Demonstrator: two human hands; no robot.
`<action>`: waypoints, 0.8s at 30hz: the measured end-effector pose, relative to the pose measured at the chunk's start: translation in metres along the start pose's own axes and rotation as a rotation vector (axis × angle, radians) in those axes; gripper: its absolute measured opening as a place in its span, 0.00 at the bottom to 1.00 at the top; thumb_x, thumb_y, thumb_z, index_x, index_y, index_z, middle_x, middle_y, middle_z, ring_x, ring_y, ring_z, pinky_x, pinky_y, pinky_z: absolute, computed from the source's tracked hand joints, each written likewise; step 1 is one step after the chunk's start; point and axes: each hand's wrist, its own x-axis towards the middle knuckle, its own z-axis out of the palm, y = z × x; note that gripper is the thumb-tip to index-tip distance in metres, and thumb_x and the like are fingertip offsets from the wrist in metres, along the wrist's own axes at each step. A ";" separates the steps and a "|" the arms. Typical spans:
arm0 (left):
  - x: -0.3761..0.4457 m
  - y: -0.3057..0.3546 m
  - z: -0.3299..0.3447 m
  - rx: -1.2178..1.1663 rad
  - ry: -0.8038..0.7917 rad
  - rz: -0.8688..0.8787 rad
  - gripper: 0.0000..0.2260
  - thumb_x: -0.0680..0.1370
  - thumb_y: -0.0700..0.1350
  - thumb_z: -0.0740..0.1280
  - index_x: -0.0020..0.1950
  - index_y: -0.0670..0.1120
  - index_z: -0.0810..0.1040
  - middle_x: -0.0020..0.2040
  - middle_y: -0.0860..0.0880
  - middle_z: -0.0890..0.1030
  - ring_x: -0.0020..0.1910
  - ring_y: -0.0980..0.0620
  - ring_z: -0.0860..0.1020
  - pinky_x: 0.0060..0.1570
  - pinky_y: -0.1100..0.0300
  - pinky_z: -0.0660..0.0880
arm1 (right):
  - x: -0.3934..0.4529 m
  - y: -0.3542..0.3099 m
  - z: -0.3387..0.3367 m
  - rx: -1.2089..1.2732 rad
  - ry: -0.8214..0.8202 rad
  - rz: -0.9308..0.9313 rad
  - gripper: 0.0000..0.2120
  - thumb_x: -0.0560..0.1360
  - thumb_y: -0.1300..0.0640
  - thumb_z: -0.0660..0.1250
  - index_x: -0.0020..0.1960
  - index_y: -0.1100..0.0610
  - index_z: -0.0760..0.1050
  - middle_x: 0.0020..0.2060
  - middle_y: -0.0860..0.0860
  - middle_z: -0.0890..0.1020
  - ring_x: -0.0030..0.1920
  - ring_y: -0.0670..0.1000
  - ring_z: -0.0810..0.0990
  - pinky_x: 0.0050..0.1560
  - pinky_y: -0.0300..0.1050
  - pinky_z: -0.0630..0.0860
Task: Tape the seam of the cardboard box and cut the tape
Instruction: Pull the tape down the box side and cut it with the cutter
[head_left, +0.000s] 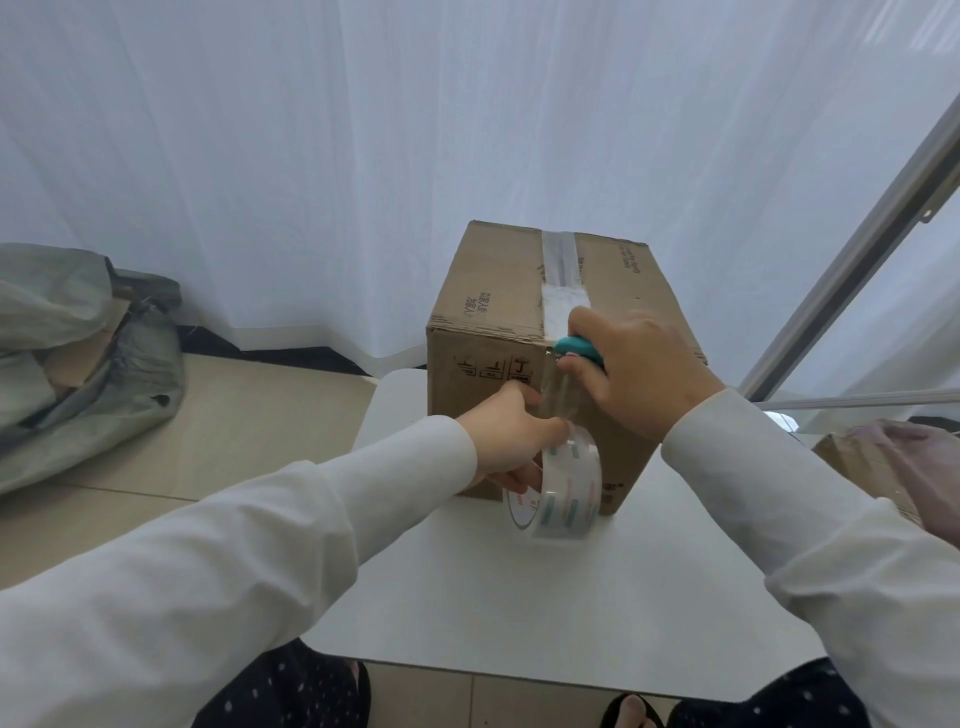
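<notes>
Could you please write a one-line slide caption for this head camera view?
Left hand holds the tape roll taut while the right hand brings a teal cutter to the cardboard box edge.

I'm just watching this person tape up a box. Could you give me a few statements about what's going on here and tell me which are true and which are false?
1. The left hand holds the roll of clear tape. True.
2. The right hand is empty. False: it grips a teal-handled cutter at the box's top front edge.
3. The cardboard box sits on the floor. False: it stands on a white table.
4. Tape already runs along the seam on top of the box. True.
5. The roll lies flat on the table, away from the box. False: it is on edge against the box's front, with a strip leading up from it.
</notes>
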 end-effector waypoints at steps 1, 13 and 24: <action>0.000 0.000 0.000 0.002 0.002 0.000 0.25 0.77 0.50 0.63 0.71 0.49 0.57 0.42 0.46 0.79 0.30 0.52 0.80 0.38 0.58 0.80 | 0.000 0.000 0.000 -0.004 -0.004 -0.002 0.08 0.76 0.52 0.61 0.52 0.55 0.68 0.45 0.57 0.81 0.37 0.51 0.70 0.39 0.41 0.66; -0.002 0.001 0.002 0.010 0.016 0.004 0.24 0.77 0.49 0.62 0.71 0.49 0.58 0.46 0.45 0.79 0.31 0.52 0.80 0.39 0.58 0.80 | -0.001 0.001 -0.007 -0.023 -0.042 -0.013 0.07 0.76 0.53 0.59 0.52 0.55 0.67 0.41 0.56 0.78 0.38 0.52 0.68 0.39 0.43 0.63; -0.002 0.000 0.003 0.022 0.037 0.014 0.24 0.77 0.49 0.62 0.71 0.48 0.58 0.44 0.47 0.79 0.31 0.52 0.80 0.40 0.57 0.80 | -0.002 0.003 -0.006 -0.034 -0.028 -0.003 0.07 0.76 0.53 0.59 0.52 0.55 0.67 0.39 0.51 0.72 0.38 0.51 0.68 0.40 0.42 0.64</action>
